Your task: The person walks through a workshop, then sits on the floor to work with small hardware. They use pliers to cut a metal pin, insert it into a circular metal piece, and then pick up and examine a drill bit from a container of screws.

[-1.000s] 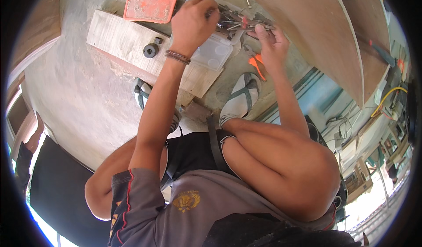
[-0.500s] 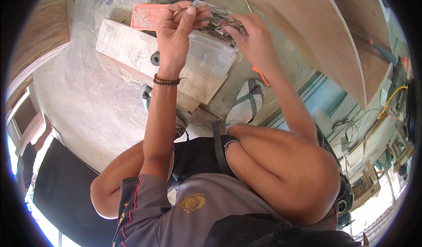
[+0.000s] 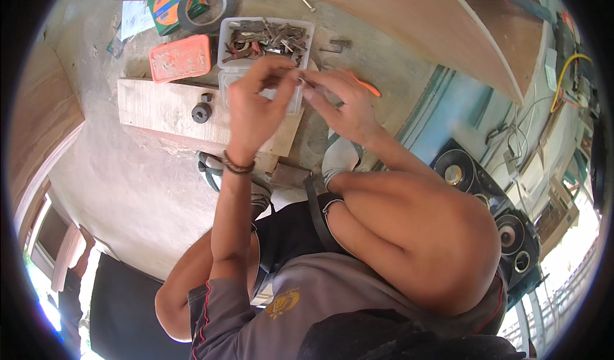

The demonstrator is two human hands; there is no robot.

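My left hand (image 3: pixel 259 101) is raised over the plank with its fingers drawn into a pinch. Facing it, my right hand (image 3: pixel 342 107) also pinches, so that both sets of fingertips almost meet. A tiny shiny piece shows between them, but blur and fingers hide its kind. Just beyond the hands is an open clear plastic box (image 3: pixel 221 51), filled with a jumble of small metal pieces (image 3: pixel 275 39). Its clear lid (image 3: pixel 292 106) lies folded out on the wooden plank (image 3: pixel 150 104), partly behind my left hand. An orange strip (image 3: pixel 364 83) shows beside my right hand.
A dusty orange case (image 3: pixel 181 59), a grey tape roll (image 3: pixel 224 1) and a green-and-orange box (image 3: pixel 169 5) lie at the far left. On the plank rests a black round part (image 3: pixel 201 112). Loose metal bits (image 3: pixel 336 45) lie right of the box; a speaker (image 3: pixel 455 173) stands at right.
My right hand has left the metal pieces in the box. Both hands have drawn back toward me and come together. The view has shifted, so the whole box now shows.
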